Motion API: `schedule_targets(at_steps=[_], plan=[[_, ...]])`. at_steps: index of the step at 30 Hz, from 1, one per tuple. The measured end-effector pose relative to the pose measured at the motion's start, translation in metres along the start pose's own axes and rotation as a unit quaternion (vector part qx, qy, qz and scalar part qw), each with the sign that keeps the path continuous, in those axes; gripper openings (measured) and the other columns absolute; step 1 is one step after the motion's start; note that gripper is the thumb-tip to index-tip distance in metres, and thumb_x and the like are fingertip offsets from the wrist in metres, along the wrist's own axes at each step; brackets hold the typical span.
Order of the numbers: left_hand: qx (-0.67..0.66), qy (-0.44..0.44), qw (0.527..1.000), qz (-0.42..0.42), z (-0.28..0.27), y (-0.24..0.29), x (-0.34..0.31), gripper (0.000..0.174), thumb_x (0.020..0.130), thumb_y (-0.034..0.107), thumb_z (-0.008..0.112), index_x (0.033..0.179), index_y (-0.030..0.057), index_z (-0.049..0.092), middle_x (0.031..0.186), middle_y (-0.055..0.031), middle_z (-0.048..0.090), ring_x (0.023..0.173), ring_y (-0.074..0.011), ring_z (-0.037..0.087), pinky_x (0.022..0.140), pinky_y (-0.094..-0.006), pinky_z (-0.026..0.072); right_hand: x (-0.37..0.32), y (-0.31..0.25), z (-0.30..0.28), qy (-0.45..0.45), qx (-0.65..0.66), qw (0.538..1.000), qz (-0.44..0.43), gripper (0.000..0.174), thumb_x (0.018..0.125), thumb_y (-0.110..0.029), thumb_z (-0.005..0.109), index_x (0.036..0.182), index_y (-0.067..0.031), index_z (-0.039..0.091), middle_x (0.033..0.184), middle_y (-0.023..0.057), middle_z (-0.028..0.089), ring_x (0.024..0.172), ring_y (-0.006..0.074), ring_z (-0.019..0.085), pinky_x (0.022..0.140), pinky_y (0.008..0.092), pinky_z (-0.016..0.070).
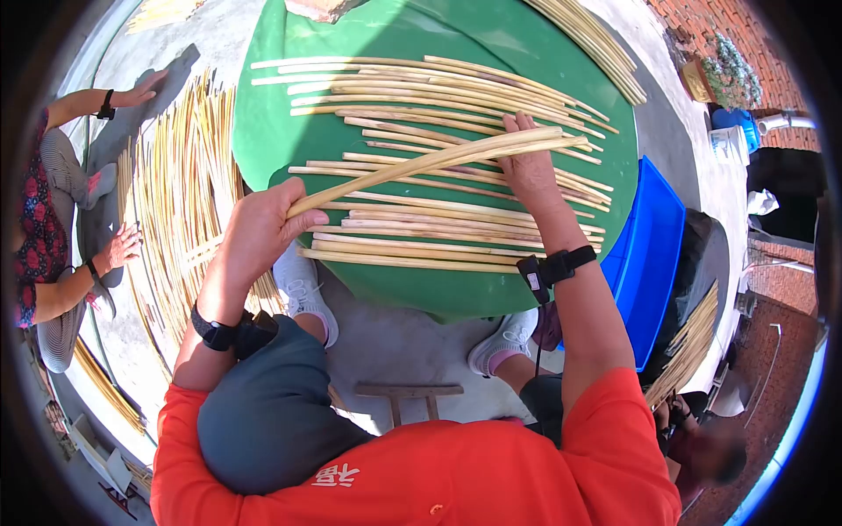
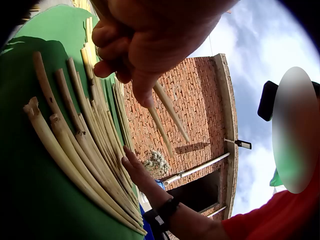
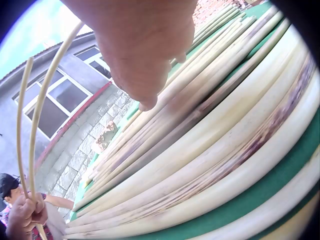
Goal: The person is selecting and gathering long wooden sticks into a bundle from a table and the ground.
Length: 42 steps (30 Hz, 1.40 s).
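Pale, straw-coloured stalks (image 1: 421, 257) lie side by side across a green cloth (image 1: 263, 140). My left hand (image 1: 263, 219), at the cloth's near left, grips two stalks (image 1: 421, 164); the left wrist view shows their ends (image 2: 170, 111) jutting past the thumb. In the head view these held stalks slant up to the right and cross in front of my right hand (image 1: 529, 171). That hand reaches over the right part of the rows, its fingers extended along the lying stalks. In the right wrist view its fingers (image 3: 145, 95) hang close over them.
A large heap of stalks (image 1: 175, 193) covers the ground at left, beside another person's hands (image 1: 118, 250). More stalks (image 1: 596, 44) lie at the cloth's far right edge. A blue bin (image 1: 653, 254) stands right of the cloth. A wooden stool (image 1: 408, 391) is below.
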State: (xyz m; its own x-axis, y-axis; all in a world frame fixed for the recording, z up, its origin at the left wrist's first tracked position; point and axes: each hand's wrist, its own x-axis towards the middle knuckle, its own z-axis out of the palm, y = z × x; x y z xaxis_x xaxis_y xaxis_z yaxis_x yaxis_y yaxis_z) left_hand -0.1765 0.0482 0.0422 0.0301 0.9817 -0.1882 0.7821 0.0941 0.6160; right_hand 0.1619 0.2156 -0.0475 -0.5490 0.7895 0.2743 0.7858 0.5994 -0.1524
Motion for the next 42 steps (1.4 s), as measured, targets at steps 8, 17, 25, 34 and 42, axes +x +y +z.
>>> schedule_targets(at_steps=[8,17,25,34,42], plan=[[-0.013,-0.041,0.999,0.012,-0.006,-0.001,-0.004,0.035,0.078,0.035,0.063,0.081,0.002,0.051,0.065,-0.0169,0.054,0.065,-0.0366,0.054,0.055,-0.0403,0.0405,-0.013,-0.011,0.023,0.007,-0.076,0.996,-0.055,0.059,0.086,-0.038,0.05,0.133,-0.0065,0.035,0.133,0.0242,0.034,0.122,0.039,0.035,0.095,0.0514,0.0314],[-0.026,-0.036,0.997,0.064,0.001,-0.01,-0.005,0.022,0.08,0.024,0.062,0.084,0.0073,0.049,0.065,-0.0139,0.053,0.061,-0.0346,0.053,0.052,-0.0373,0.0396,0.018,-0.006,0.02,-0.042,0.003,0.999,0.024,0.058,0.09,-0.042,0.042,0.133,-0.003,0.034,0.136,0.0237,0.03,0.128,0.0374,0.027,0.102,0.0487,0.0246],[-0.032,-0.028,0.999,0.029,-0.002,-0.014,-0.006,0.027,0.083,0.031,0.058,0.084,0.0058,0.049,0.068,-0.016,0.053,0.066,-0.037,0.052,0.057,-0.0406,0.0409,0.015,-0.015,0.026,-0.052,-0.028,0.998,0.011,0.066,0.087,-0.047,0.043,0.133,-0.0023,0.031,0.138,0.0234,0.026,0.13,0.0372,0.023,0.102,0.0527,0.0217],[-0.071,0.037,0.995,-0.055,0.004,-0.03,-0.006,0.026,0.086,0.029,0.057,0.085,0.0035,0.05,0.06,-0.0045,0.039,0.056,-0.0124,0.037,0.053,-0.0279,0.036,0.003,-0.019,0.021,-0.049,0.028,0.997,0.049,0.05,0.089,-0.036,0.045,0.126,-0.0031,0.042,0.137,0.0205,0.03,0.128,0.0343,0.027,0.103,0.0483,0.0219],[-0.065,0.13,0.987,-0.076,-0.002,-0.046,-0.004,0.034,0.087,0.038,0.052,0.085,0.0048,0.046,0.06,-0.0129,0.05,0.056,-0.031,0.051,0.053,-0.0385,0.0392,0.01,0.001,0.02,0.086,0.063,0.994,0.027,0.016,0.074,-0.007,0.062,0.09,-0.0105,0.062,0.085,0.0086,0.057,0.082,0.0288,0.053,0.07,0.0393,0.0457]])
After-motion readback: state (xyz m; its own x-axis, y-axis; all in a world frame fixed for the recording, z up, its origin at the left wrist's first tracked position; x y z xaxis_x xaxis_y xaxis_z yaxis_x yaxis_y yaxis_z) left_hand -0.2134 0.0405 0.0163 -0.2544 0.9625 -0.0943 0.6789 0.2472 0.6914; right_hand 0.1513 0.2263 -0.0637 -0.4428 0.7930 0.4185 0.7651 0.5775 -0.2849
